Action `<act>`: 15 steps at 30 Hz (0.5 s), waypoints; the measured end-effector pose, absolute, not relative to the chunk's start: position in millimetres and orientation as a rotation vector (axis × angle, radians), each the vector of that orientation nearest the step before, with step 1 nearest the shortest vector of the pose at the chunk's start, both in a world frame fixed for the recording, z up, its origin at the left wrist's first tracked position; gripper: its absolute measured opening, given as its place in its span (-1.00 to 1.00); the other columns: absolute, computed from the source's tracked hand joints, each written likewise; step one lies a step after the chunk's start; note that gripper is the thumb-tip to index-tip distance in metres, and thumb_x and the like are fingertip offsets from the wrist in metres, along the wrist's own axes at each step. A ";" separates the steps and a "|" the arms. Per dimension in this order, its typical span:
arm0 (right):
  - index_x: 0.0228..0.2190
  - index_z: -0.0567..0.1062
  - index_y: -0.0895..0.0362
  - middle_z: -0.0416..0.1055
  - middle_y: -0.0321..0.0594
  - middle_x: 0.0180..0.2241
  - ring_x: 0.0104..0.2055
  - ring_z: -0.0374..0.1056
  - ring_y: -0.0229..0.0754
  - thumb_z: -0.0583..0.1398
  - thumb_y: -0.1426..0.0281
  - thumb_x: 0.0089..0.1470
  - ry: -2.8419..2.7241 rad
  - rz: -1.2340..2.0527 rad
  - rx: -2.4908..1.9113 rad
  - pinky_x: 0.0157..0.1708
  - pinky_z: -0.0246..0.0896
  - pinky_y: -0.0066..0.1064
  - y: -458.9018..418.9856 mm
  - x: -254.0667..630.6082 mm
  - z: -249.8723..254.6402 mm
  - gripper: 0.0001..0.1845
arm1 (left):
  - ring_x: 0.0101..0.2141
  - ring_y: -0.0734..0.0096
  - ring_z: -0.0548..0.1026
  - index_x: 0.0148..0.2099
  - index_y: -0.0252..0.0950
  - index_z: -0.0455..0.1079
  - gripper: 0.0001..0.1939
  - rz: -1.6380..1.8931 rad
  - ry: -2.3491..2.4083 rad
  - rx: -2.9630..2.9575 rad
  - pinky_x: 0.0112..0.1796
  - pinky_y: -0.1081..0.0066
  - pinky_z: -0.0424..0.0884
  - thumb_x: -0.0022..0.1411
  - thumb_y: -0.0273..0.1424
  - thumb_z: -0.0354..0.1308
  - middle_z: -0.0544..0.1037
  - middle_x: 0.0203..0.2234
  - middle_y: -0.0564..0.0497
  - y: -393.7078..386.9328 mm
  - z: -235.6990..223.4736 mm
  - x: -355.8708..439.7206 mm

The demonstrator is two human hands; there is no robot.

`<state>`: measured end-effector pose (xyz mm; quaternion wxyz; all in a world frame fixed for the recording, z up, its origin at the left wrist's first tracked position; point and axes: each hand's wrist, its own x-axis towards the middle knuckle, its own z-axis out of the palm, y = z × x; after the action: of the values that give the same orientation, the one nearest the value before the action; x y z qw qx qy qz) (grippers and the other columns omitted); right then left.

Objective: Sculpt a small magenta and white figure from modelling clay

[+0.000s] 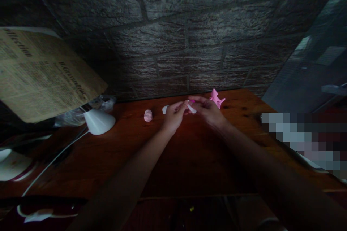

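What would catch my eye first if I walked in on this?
Probably the bright pink figure near the wall end of the wooden table, just beyond the right hand. Next, the small white piece held between that hand and the left hand. At far left, a large newspaper-print lampshade looms above a white conical base.

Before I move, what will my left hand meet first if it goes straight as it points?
Your left hand would probably meet the white piece at its fingertips, then your right hand; depth is unclear.
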<state>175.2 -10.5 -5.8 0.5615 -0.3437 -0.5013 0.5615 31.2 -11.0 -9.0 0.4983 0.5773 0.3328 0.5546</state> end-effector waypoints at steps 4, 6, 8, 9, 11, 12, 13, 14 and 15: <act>-0.22 0.61 0.10 0.61 -0.14 -0.26 -0.26 0.48 -0.17 0.43 0.15 -0.05 -1.163 1.383 -0.872 -0.21 0.38 -0.32 -13.9 174.8 -3.2 -0.62 | -0.42 0.44 0.50 -0.33 -0.28 0.56 -0.65 1.384 0.836 1.329 -0.28 0.39 0.46 0.14 -0.07 0.31 0.61 -0.43 -0.03 -10.7 -9.0 31.4; -0.25 0.61 0.11 0.62 -0.10 -0.27 -0.23 0.49 -0.15 0.35 0.09 0.07 -1.125 1.508 -0.897 -0.18 0.38 -0.31 -15.3 175.3 -1.3 -0.64 | -0.40 0.42 0.51 -0.32 -0.28 0.57 -0.66 1.407 0.861 1.307 -0.28 0.39 0.46 0.15 -0.08 0.31 0.61 -0.43 -0.03 -9.9 -9.0 30.6; -0.26 0.59 0.12 0.62 -0.07 -0.31 -0.25 0.49 -0.16 0.26 0.06 0.18 -1.061 1.645 -0.914 -0.18 0.38 -0.32 -16.1 176.0 0.5 -0.64 | -0.37 0.40 0.52 -0.31 -0.26 0.58 -0.68 1.434 0.908 1.316 -0.26 0.39 0.44 0.18 -0.09 0.28 0.61 -0.42 -0.02 -9.0 -8.8 29.5; -0.26 0.58 0.11 0.62 -0.08 -0.32 -0.26 0.49 -0.18 0.23 0.07 0.23 -1.024 1.702 -0.918 -0.19 0.38 -0.33 -16.2 176.5 1.2 -0.65 | -0.35 0.40 0.52 -0.31 -0.25 0.58 -0.70 1.449 0.930 1.329 -0.25 0.39 0.44 0.20 -0.11 0.27 0.61 -0.41 -0.02 -8.6 -8.7 29.0; -0.25 0.57 0.10 0.63 -0.11 -0.34 -0.30 0.48 -0.21 0.19 0.12 0.28 -0.966 1.790 -0.915 -0.21 0.37 -0.36 -16.0 177.9 1.9 -0.68 | -0.31 0.38 0.53 -0.29 -0.24 0.59 -0.71 1.477 0.954 1.351 -0.21 0.38 0.42 0.21 -0.11 0.26 0.62 -0.38 -0.03 -8.5 -8.2 28.7; -0.25 0.57 0.09 0.63 -0.13 -0.34 -0.32 0.47 -0.22 0.19 0.13 0.28 -0.953 1.827 -0.906 -0.23 0.37 -0.38 -15.8 178.8 1.8 -0.70 | -0.29 0.36 0.53 -0.28 -0.23 0.60 -0.71 1.481 0.950 1.356 -0.18 0.37 0.42 0.20 -0.11 0.26 0.63 -0.37 -0.03 -8.7 -8.0 29.0; -0.26 0.57 0.08 0.63 -0.15 -0.34 -0.34 0.46 -0.23 0.20 0.14 0.27 -0.947 1.858 -0.892 -0.24 0.38 -0.38 -15.4 179.7 1.4 -0.71 | -0.27 0.35 0.54 -0.28 -0.23 0.60 -0.70 1.476 0.936 1.354 -0.16 0.36 0.42 0.19 -0.10 0.27 0.64 -0.35 -0.03 -9.2 -7.8 29.6; -0.28 0.58 0.08 0.62 -0.16 -0.35 -0.36 0.45 -0.24 0.22 0.14 0.26 -0.948 1.881 -0.876 -0.25 0.38 -0.38 -14.8 180.5 0.5 -0.72 | -0.25 0.33 0.54 -0.28 -0.23 0.60 -0.69 1.467 0.917 1.344 -0.14 0.35 0.41 0.18 -0.08 0.28 0.64 -0.34 -0.04 -9.8 -7.6 30.4; -0.30 0.58 0.08 0.62 -0.17 -0.36 -0.38 0.44 -0.25 0.25 0.14 0.23 -0.952 1.892 -0.862 -0.26 0.38 -0.38 -14.2 181.3 -0.7 -0.73 | -0.25 0.32 0.54 -0.29 -0.23 0.60 -0.68 1.451 0.897 1.331 -0.13 0.34 0.41 0.17 -0.07 0.29 0.64 -0.35 -0.04 -10.6 -7.6 31.4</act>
<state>181.3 -14.2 -0.7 0.4147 -0.3431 -0.3788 0.7528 31.4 -10.6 -7.6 0.4696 0.5432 0.3661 0.5920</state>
